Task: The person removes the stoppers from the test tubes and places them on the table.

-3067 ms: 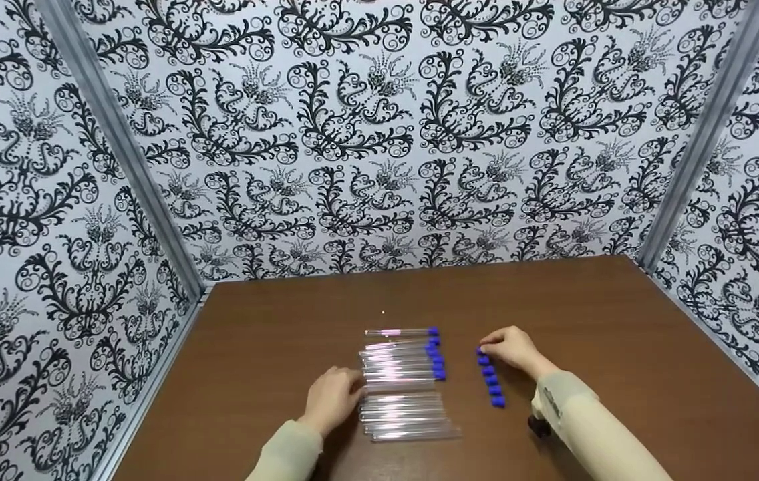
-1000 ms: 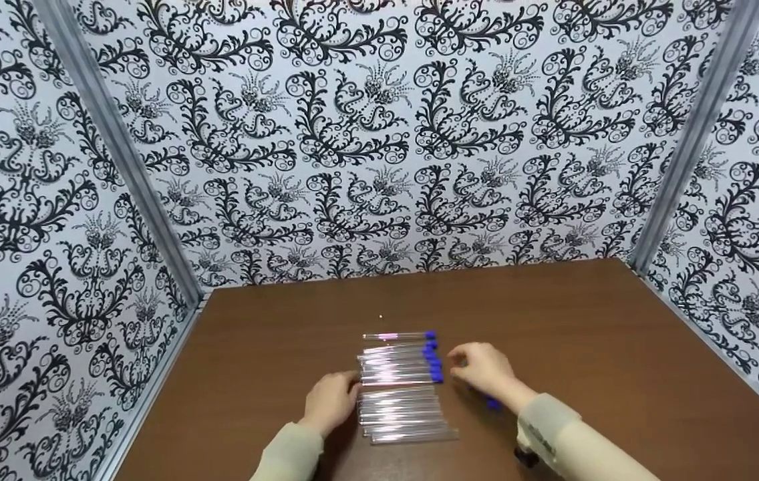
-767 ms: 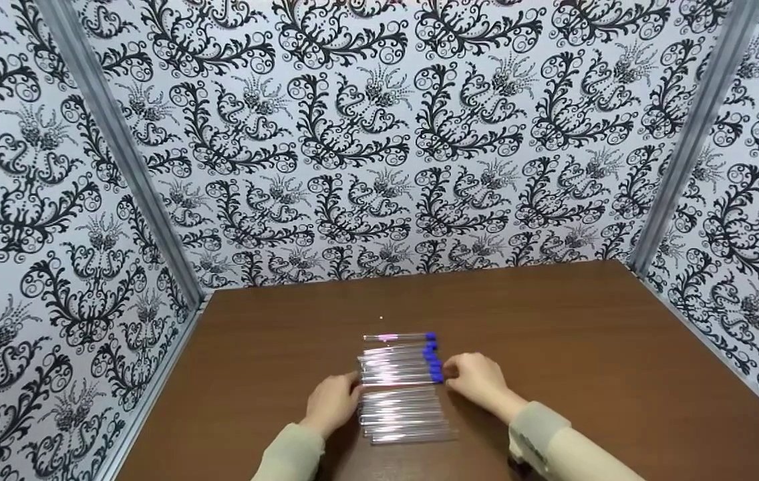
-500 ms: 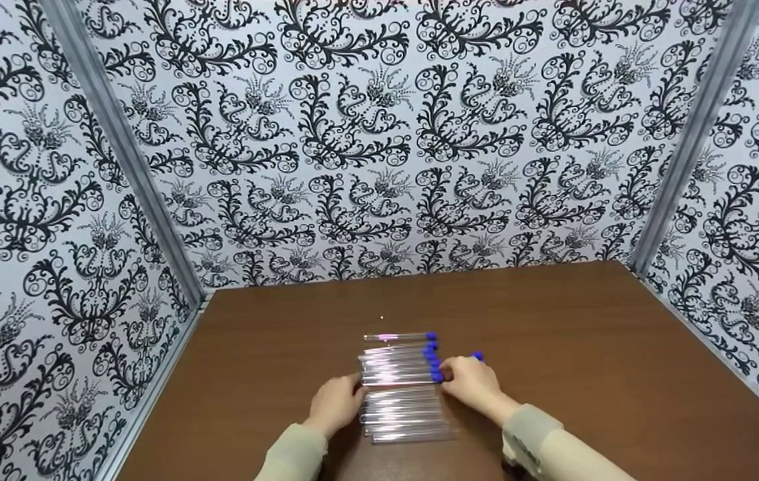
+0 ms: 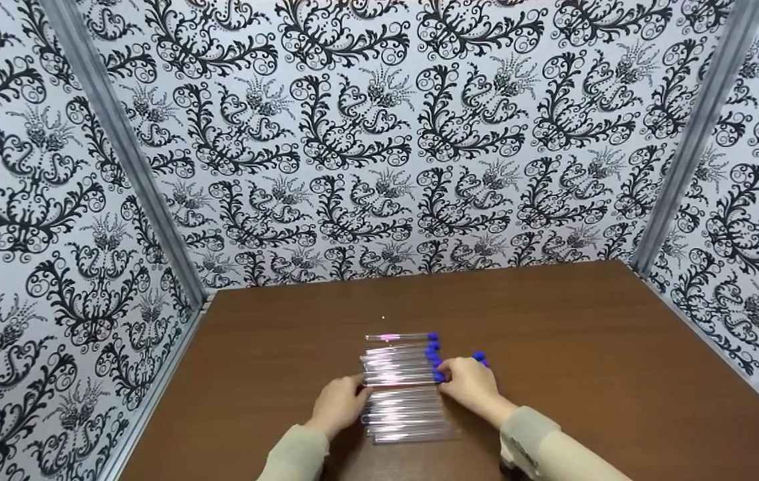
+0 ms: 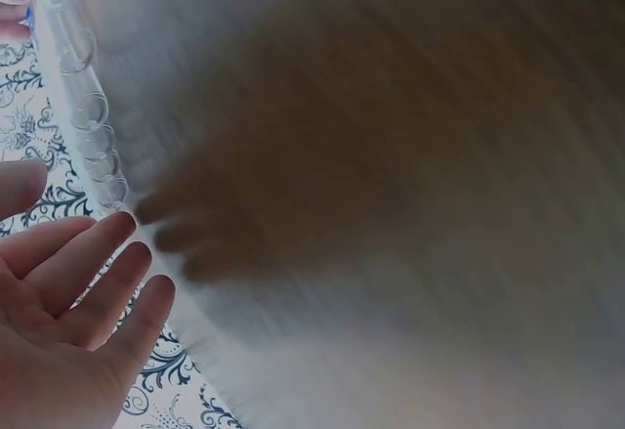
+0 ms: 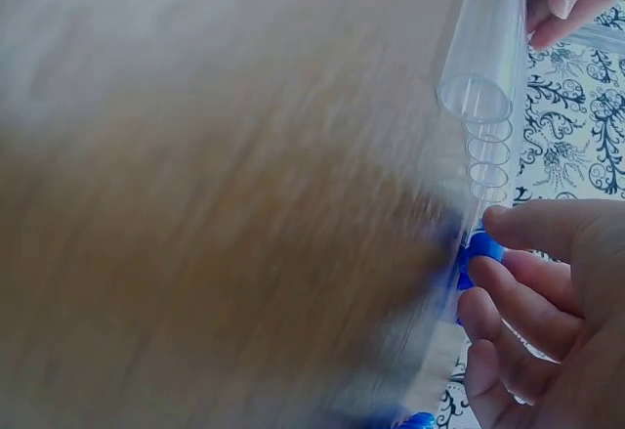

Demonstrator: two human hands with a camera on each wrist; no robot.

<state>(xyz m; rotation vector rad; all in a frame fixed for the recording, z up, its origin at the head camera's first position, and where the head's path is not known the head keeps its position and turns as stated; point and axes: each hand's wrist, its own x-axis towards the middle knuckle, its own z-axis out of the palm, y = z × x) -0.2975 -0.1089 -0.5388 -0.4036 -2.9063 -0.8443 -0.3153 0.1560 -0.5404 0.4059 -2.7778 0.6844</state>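
Note:
Clear test tubes lie side by side on the brown table. Blue caps sit on the far group of tubes (image 5: 396, 354); the near group of uncapped tubes (image 5: 409, 415) shows bare rims in the right wrist view. My right hand (image 5: 470, 384) pinches a blue cap (image 7: 485, 246) between thumb and index finger at the mouth end of a tube, level with the near edge of the capped group. At the opposite, rounded ends is my left hand (image 5: 339, 404). Its fingers (image 6: 107, 282) are extended in the left wrist view, with fingertips beside the tube ends; whether they touch is unclear.
Loose blue caps (image 5: 480, 357) lie to the right of the tubes, partly hidden behind my right hand. The brown table (image 5: 272, 334) meets patterned black-and-white walls (image 5: 379, 167) with grey metal posts (image 5: 687, 147) in the corners.
My right hand has moved left from the row of loose caps to the tube mouths and now pinches a cap there. The left hand has stayed nearly in place by the rounded ends.

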